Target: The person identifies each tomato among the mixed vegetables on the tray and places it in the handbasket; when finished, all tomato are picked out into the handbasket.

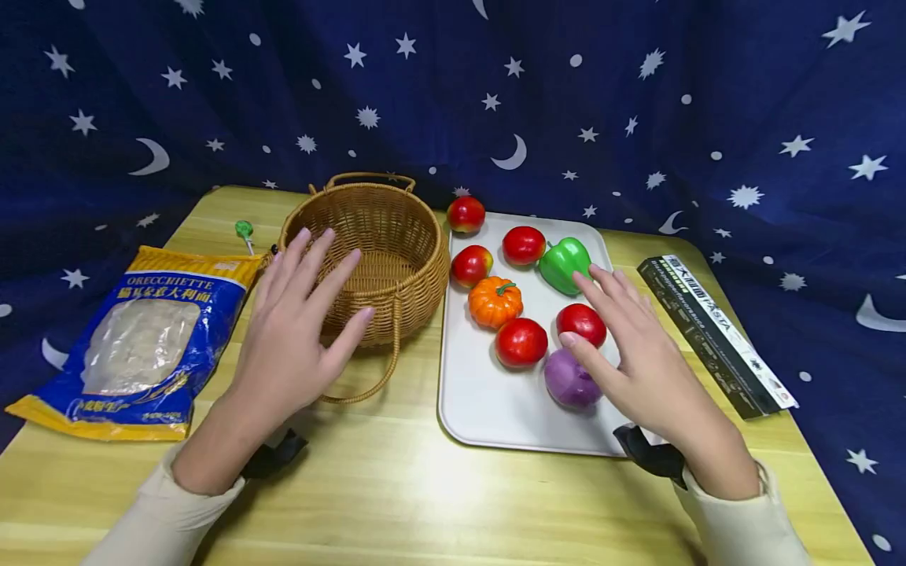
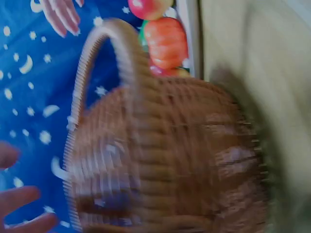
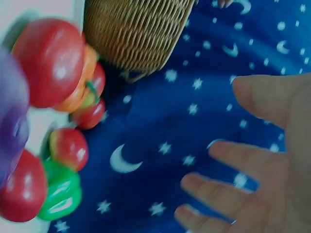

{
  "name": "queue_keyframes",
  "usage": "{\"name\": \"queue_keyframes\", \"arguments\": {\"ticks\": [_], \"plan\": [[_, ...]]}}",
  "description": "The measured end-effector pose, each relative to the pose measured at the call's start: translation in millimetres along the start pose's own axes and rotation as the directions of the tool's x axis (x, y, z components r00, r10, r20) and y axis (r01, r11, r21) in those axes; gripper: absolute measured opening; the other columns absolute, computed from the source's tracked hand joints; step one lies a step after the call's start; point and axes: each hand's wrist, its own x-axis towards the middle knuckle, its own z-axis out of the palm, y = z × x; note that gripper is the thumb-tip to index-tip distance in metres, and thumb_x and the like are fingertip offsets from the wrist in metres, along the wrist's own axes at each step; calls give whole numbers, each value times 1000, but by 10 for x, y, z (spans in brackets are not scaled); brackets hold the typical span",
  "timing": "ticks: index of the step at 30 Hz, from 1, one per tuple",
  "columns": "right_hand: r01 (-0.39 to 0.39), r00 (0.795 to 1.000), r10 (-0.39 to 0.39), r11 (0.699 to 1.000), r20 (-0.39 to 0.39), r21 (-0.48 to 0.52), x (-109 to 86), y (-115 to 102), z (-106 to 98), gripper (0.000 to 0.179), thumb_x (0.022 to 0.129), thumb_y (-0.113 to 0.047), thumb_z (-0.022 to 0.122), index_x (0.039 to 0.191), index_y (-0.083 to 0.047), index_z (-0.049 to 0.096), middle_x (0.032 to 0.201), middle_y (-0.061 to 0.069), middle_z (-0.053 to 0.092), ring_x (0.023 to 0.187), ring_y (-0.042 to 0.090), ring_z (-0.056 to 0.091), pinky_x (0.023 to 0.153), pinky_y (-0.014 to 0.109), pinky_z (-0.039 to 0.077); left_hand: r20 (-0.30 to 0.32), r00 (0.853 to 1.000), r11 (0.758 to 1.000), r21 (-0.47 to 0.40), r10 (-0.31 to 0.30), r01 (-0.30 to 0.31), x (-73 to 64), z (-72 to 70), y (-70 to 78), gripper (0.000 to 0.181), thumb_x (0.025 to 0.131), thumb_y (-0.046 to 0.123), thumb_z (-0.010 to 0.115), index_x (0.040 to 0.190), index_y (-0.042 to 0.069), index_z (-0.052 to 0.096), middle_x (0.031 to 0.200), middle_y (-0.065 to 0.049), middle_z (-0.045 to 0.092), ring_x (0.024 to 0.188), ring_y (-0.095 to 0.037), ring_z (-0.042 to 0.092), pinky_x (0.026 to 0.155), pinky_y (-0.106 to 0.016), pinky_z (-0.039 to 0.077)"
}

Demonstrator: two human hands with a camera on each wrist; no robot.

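Note:
My left hand [image 1: 290, 330] hovers with spread fingers over the near left side of a round wicker basket [image 1: 423, 287]. Nothing is in its grasp. The basket's near handle [image 1: 388, 376] hangs down toward the table; its inside shows bare weave. My right hand [image 1: 647, 362], fingers also spread and holding nothing, is above the right edge of a white tray [image 1: 488, 413]. Nearest to it are a purple onion [image 1: 569, 383], a red tomato [image 1: 576, 322] and a green bell pepper [image 1: 564, 266]. An orange mini pumpkin [image 1: 490, 305] and several red or red-yellow round pieces also lie there.
A blue and yellow bag of orecchiette [image 1: 149, 346] lies left of the basket, with a small green-topped stick [image 1: 244, 229] behind it. Right of the tray lies a long black pasta box [image 1: 711, 334]. A dark blue star-patterned cloth [image 1: 439, 102] hangs behind the table.

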Motion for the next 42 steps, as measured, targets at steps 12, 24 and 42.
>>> {"name": "queue_keyframes", "arguments": {"ticks": [12,24,42], "plan": [[40,990,9,944,-144,328,148,983,191,49,92,-2,74,140,-9,62,136,9,61,125,11,54,98,12,41,-247,908,898,-371,-340,235,-107,205,-311,35,95,13,71,130,9,70,103,-17,49,88,-22,46,79,-29,34],[-115,981,190,732,-38,672,122,1395,609,43,100,-6,65,141,0,57,137,15,57,124,19,54,94,16,47,-220,895,919,-159,-388,360,-186,280,-471,34,100,31,66,129,15,72,82,-10,48,68,-16,39,63,-30,26],[-236,972,178,728,156,644,64,1477,650,50,97,-14,71,145,-9,57,135,0,60,117,12,60,89,22,52,-201,857,822,-452,-474,348,-85,173,-200,28,99,11,68,124,-1,69,70,-8,40,56,-6,31,46,-16,22]]}}
